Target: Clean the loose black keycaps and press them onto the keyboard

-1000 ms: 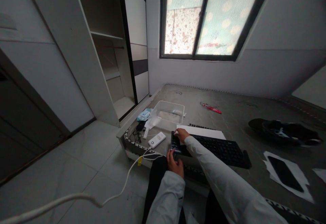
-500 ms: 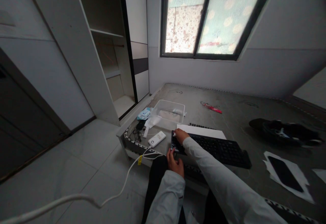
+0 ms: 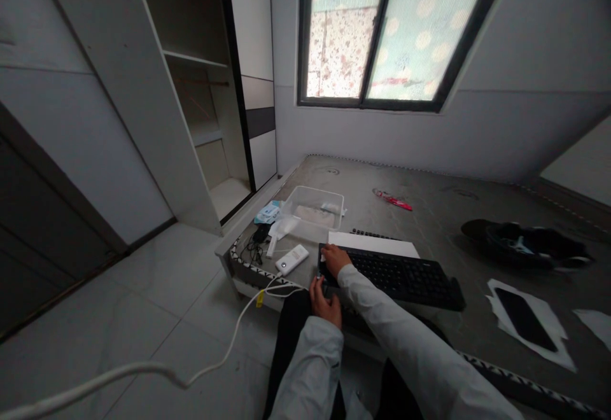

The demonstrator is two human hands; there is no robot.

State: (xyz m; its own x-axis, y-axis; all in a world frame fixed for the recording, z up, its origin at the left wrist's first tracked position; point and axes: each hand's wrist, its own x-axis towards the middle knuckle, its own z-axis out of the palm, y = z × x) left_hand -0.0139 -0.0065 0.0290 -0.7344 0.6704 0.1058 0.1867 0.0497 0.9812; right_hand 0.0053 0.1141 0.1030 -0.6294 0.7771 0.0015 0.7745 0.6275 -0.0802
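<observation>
A black keyboard lies slantwise along the near edge of the mattress. My right hand is over its left end, fingers pinched together and pointing down at the keys. A tiny pale bit shows at those fingertips, too small to name. Just below, my left hand has its curled fingers at the keyboard's near left corner and appears to grip it, the thumb set apart. Behind the keyboard is a flat white board or box, partly covered.
Left of the keyboard lie a white power bank with a white cable, a clear plastic tub, a blue packet and dark cords. A red item lies farther back. On the right are a black cap-like thing and a phone on white paper.
My right hand has shifted slightly, its wrist lower and the fingers still at the keyboard's left end. The left hand stays at the corner. The whole view has moved a little.
</observation>
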